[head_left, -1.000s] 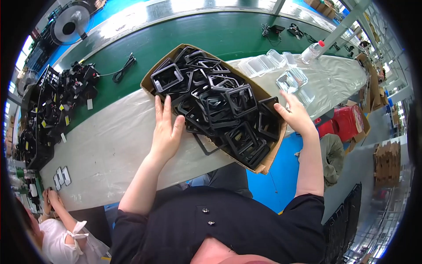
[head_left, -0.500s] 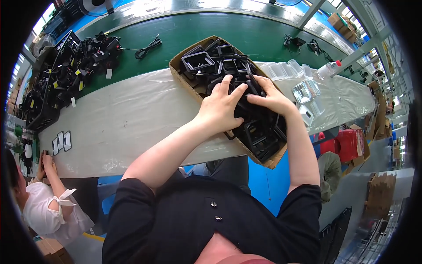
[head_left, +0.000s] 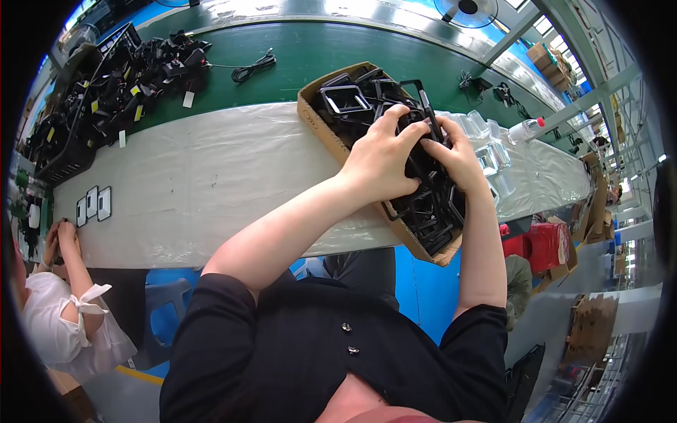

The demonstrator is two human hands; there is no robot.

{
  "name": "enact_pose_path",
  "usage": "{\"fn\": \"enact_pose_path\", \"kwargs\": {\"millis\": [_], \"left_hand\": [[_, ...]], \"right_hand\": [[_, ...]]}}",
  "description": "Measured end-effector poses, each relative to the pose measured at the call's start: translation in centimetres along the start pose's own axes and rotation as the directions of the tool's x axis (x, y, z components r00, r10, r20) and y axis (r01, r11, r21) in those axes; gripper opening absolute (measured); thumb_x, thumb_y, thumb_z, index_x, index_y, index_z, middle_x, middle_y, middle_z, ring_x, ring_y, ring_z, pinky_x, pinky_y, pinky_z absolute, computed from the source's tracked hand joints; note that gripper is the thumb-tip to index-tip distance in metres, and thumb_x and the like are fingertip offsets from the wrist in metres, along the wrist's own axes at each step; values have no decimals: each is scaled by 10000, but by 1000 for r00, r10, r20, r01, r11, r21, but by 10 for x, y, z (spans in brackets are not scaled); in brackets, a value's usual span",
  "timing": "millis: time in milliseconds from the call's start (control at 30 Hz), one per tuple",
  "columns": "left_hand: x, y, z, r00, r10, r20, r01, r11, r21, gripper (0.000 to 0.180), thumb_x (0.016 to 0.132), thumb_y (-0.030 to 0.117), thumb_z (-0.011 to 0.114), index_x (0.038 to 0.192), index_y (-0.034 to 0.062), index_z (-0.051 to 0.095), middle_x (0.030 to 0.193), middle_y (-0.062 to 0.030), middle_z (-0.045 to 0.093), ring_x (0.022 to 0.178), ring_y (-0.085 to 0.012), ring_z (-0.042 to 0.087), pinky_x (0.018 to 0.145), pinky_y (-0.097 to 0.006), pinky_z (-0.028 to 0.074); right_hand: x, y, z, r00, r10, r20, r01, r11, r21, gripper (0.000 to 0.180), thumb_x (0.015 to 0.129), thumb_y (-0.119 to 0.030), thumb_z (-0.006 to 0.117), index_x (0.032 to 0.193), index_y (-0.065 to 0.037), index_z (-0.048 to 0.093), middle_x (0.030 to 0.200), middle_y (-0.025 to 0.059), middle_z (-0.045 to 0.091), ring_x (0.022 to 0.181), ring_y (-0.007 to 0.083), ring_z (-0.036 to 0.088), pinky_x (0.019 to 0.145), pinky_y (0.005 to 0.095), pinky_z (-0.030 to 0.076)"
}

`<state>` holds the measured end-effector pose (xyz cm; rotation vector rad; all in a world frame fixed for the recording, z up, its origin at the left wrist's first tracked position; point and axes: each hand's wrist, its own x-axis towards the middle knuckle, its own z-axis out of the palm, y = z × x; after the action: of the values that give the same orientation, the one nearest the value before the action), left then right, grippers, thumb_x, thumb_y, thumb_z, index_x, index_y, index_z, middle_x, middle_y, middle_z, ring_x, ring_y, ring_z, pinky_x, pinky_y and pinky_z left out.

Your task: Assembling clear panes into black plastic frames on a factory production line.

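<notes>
A long cardboard box full of black rectangular plastic frames sits at a slant on the table in front of me. Over the middle of the pile lies my left hand, fingers spread and bent, its thumb down among the frames. My right hand reaches in from the box's right side and grips a black frame that stands up between the hands. Fingers hide part of that frame and the pieces underneath.
Clear plastic trays and a red-capped bottle stand right of the box. At left is a black crate heaped with dark cabled parts. A co-worker's hands are near three white-and-black panels. A coiled cable lies farther back.
The view has shifted, so the box appears farther right. Between my hands, a black frame now stands up higher out of the pile. Both hands stay in the box.
</notes>
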<state>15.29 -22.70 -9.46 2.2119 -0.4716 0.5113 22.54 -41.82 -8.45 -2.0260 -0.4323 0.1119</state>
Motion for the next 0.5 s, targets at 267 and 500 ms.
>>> {"fn": "enact_pose_path", "kwargs": {"millis": [267, 500], "left_hand": [[-93, -43, -101, 974, -64, -217, 85, 992, 91, 730, 547, 98, 775, 1235, 160, 539, 1358, -136, 407, 1169, -375, 533, 931, -453, 510], [-191, -118, -113, 912, -410, -17, 385, 841, 380, 916, 598, 263, 857, 1393, 198, 407, 1498, -116, 302, 1370, -334, 352, 1102, -646, 209]], "right_hand": [[1, -86, 140, 929, -341, 143, 369, 848, -379, 524, 697, -379, 666, 1095, -38, 646, 1176, 212, 573, 1080, 390, 555, 931, 466, 470], [-5, -43, 264, 945, -122, 303, 292, 730, -618, 672, 755, -491, 668, 1297, -115, 536, 1354, 183, 457, 1273, 338, 404, 1029, 522, 327]]}}
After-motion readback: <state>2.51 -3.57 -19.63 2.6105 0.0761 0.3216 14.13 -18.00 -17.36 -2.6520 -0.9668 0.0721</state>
